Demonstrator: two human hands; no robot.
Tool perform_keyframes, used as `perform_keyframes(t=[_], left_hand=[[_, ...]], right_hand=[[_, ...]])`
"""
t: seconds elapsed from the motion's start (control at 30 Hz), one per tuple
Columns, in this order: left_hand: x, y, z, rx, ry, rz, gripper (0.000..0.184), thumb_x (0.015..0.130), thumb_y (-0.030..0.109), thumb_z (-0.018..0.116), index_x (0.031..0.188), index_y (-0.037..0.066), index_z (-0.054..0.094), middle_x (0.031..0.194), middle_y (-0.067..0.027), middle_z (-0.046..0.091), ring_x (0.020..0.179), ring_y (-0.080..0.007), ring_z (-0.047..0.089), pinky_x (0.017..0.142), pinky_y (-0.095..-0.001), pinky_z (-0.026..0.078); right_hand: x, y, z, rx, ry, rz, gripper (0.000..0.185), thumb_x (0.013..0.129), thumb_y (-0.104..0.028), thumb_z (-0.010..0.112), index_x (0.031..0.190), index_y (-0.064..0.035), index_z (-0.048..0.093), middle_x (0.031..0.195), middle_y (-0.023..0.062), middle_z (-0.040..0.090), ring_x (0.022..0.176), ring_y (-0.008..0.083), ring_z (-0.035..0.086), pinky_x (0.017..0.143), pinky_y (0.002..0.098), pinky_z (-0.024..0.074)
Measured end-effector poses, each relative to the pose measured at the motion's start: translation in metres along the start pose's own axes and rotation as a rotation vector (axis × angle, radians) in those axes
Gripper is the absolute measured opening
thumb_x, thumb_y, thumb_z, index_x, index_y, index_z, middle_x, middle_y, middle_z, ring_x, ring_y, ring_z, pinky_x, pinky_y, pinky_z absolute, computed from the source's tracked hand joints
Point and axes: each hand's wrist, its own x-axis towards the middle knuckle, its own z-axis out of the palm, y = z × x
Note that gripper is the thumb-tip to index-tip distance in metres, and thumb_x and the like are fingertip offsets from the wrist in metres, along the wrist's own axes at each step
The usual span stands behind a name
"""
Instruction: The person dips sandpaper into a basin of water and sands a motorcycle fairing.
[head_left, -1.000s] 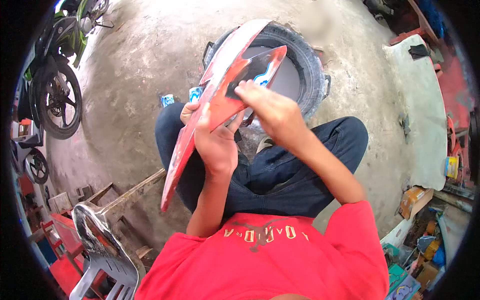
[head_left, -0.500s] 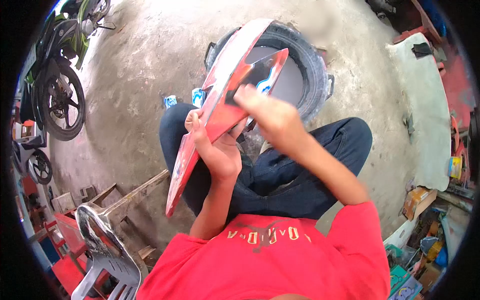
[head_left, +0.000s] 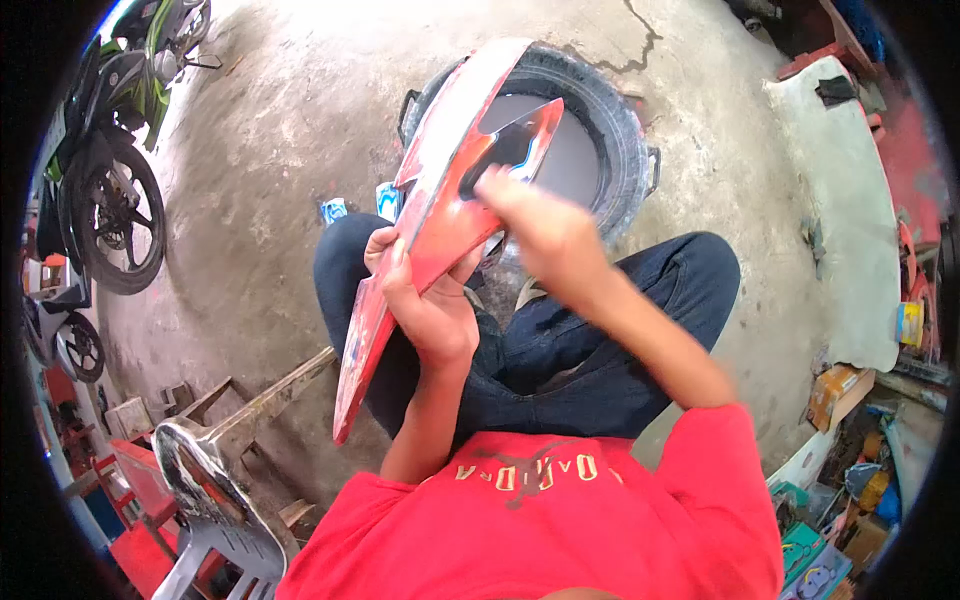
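With my left hand gripping the red panel, my right hand holds a dark pad to it, seemingly rubbing; the next stroke wants steady pressure.

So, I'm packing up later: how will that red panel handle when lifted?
The red panel is likely stiff, as its narrow tip juts out without sagging. It's probably light for its length, looking thin. Glossy patches may make it slippery.
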Motion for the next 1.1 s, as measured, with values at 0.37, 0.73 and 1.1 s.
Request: perform_keyframes(t=[0.37, 0.73, 1.1], left_hand=[[-0.007, 0.004, 0.002, 0.097, 0.0, -0.078, 0.061, 0.098, 0.035, 0.043, 0.149, 0.0, 0.04, 0.144, -0.0197, 0.052, 0.127, -0.0368, 0.059, 0.099, -0.0512, 0.057], [-0.008, 0.008, 0.003, 0.122, 0.003, -0.057, 0.062, 0.096, 0.034, 0.041, 0.147, -0.002, 0.04, 0.14, -0.0231, 0.056, 0.123, -0.0378, 0.062, 0.094, -0.0499, 0.06], [-0.006, 0.012, 0.003, 0.106, 0.04, -0.073, 0.061, 0.095, 0.034, 0.041, 0.146, -0.001, 0.042, 0.138, -0.021, 0.057, 0.124, -0.0364, 0.062, 0.095, -0.0511, 0.058]], right_hand=[[0.012, 0.038, 0.01, -0.016, -0.097, 0.396, 0.038, 0.087, 0.0, 0.06, 0.124, -0.0039, 0.067, 0.119, 0.0142, 0.072, 0.108, 0.0287, 0.072, 0.091, 0.0392, 0.0593], [-0.003, 0.063, 0.025, -0.056, 0.013, 0.333, 0.04, 0.089, 0.0, 0.054, 0.126, -0.0051, 0.068, 0.12, 0.0195, 0.07, 0.109, 0.0327, 0.07, 0.09, 0.0422, 0.0583], [0.003, -0.022, 0.004, -0.01, 0.033, 0.031, 0.037, 0.09, 0.003, 0.06, 0.125, -0.0054, 0.067, 0.121, 0.0189, 0.07, 0.112, 0.0308, 0.07, 0.094, 0.0391, 0.0569]])
